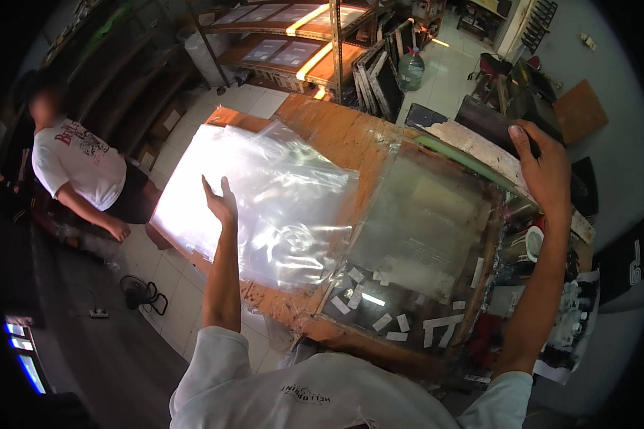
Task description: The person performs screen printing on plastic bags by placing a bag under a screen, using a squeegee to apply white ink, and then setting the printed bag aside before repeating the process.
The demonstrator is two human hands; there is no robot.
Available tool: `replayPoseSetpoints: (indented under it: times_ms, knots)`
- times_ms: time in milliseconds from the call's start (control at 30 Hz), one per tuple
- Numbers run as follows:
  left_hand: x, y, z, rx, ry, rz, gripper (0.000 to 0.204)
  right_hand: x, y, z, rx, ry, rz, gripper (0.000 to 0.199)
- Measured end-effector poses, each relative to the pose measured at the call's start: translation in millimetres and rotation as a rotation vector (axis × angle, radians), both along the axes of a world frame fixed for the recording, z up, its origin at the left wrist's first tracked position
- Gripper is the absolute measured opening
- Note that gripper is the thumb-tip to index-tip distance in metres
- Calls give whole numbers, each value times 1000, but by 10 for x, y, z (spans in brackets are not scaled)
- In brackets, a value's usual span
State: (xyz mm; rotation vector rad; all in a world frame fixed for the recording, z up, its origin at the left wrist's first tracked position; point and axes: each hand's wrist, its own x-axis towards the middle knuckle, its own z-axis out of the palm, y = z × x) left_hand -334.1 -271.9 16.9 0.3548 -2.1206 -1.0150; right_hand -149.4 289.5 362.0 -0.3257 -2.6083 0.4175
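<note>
My left hand (222, 204) is over the pile of clear plastic sheets (286, 214), its fingers apart and holding nothing. Strong light glares on the sheets' left part. On the right, my right hand (542, 166) grips the near end of a raised, tilted frame (472, 146) with a worn white edge and a green side. To the frame's left lies a glass plate (422, 222) with a translucent sheet on it. Several small white strips (401, 323) are scattered on the plate's near part.
The wooden table (329, 125) carries all this. A person (86, 168) stands at the left. Behind are a metal rack (279, 50), leaning frames (379, 82) and a water bottle (411, 69). Stained containers (534, 243) crowd the right. A fan (139, 293) stands on the floor.
</note>
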Motion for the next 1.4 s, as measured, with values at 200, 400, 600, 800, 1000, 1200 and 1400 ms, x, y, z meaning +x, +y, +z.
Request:
replayPoseSetpoints:
  times_ms: [200,400,600,800,1000,1200,1400]
  knots:
    - [1794,1678,-642,-879,-438,-839,51,-16,61,-6,83,-7,-45,59]
    - [2182,3639,-689,-851,-409,-1195,63,31,27,-4,51,-65,30,65]
    - [2359,4545,-637,-855,-289,-1438,68,104,261,143,33,-58,255,56]
    - [2497,4456,-609,-572,-386,-1540,69,100,293,178,197,22,247,58]
    - [2929,4011,-529,-761,-373,-1247,67,69,359,251,222,-164,303,58]
    - [3060,3889,-561,-742,-341,-1271,66,141,219,144,127,51,220,57]
    - [3052,3846,-574,-761,-327,-1304,63,128,82,204,37,-222,175,54]
